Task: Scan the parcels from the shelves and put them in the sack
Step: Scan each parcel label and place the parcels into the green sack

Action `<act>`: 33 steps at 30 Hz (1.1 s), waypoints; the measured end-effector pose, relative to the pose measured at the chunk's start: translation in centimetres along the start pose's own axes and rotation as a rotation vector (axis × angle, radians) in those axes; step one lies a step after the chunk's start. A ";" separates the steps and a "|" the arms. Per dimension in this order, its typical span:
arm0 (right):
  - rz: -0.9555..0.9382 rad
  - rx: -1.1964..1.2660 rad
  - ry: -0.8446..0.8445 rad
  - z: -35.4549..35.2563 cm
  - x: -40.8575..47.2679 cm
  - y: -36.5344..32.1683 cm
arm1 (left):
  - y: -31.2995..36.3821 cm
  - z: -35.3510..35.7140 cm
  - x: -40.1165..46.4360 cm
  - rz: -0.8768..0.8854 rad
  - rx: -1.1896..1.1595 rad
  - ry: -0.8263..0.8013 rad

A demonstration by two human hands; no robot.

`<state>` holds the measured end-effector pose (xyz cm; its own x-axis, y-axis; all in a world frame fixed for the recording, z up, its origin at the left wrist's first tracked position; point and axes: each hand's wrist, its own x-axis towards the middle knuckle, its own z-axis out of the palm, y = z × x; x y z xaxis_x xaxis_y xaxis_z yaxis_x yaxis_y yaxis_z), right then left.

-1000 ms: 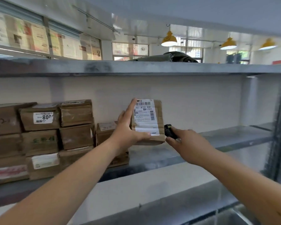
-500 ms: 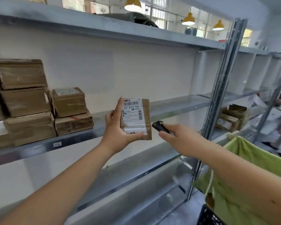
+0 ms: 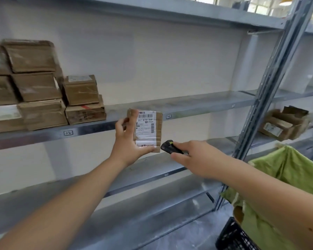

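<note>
We had the parcel [image 3: 148,129] at frame centre, upright, label facing us, clear of the shelf [image 3: 188,107] behind it. Left hand [image 3: 129,142] gripped it: thumb curled under the bottom edge, fingers wrapped round the left side and back. Thumb tip sat on the lower white strip of the label [image 3: 145,128], but the barcode at the top was uncovered.

Right hand [image 3: 197,157] held the scanner [image 3: 168,147] just right of the parcel's lower corner, fingers curled round the body, index finger laid along the top. Its nose pointed left at the parcel's bottom edge, not at the barcode.

Our read on the scan step: the aim needed lifting toward the top of the label, or the parcel tilting down to meet it. We'd have kept a small gap between the two, since up close the beam likely wouldn't span the full code. We couldn't tell whether the trigger was pressed.

Sack [image 3: 287,177] was at lower right, green, mouth open, near the right forearm. More parcels sat stacked [image 3: 43,87] at upper left on the shelf.
</note>
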<state>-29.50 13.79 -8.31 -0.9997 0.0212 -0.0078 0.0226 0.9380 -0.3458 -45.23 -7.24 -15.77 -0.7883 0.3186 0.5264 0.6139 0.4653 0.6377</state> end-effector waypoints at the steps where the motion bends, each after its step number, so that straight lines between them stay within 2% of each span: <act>1: -0.010 -0.019 -0.021 -0.1 -0.2 0.2 | 0.1 0.2 -0.1 -0.001 0.020 -0.003; 7: -0.050 -0.114 -0.070 -0.7 -1.3 1.7 | 0.5 1.1 -0.7 -0.007 0.110 0.011; 16: -0.056 -0.068 -0.102 -1.0 -2.2 5.6 | 2.1 3.3 -1.7 -0.013 0.126 0.012; 22: 0.054 0.017 -0.046 0.2 -3.2 10.8 | 4.4 7.3 -4.5 -0.121 -0.100 -0.018; 28: 0.210 0.178 0.011 3.2 -6.8 18.5 | 7.8 14.1 -9.1 -0.223 -0.254 -0.103; 33: 0.357 0.281 0.045 6.7 -11.6 24.4 | 10.3 20.5 -12.4 -0.267 -0.302 -0.259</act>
<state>-17.32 34.08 -22.95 -0.9282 0.3473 -0.1338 0.3587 0.7392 -0.5700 -30.02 10.55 -27.23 -0.8811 0.4338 0.1886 0.3427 0.3106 0.8866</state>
